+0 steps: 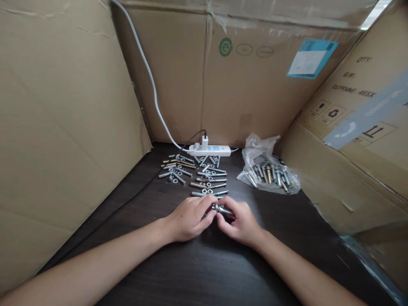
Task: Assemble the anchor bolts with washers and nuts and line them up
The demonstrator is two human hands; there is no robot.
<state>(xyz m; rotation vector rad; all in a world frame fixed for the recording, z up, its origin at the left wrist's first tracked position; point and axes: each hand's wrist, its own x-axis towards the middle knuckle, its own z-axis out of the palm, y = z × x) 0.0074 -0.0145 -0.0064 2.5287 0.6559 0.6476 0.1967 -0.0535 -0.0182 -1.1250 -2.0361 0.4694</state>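
Between my two hands is a silver expansion bolt (225, 210), lying roughly level just above the dark table. My left hand (194, 216) pinches its left end, near the nut, with thumb and fingertips. Around the sleeve at the other end, my right hand (241, 222) is closed. Just beyond my fingers lie bolt parts in rows: silver sleeves and studs (212, 179), brass-coloured pieces (199, 185), and several washers (204, 191). Farther left is a looser group of bolt parts (177, 170). My fingers hide part of the held bolt.
A clear plastic bag (255, 155) of assembled bolts (269, 174) lies at the right. Behind the parts stands a white power strip (223, 150) with a plug and a black cable (127, 202) running left across the table. Cardboard walls (172, 76) surround the table.
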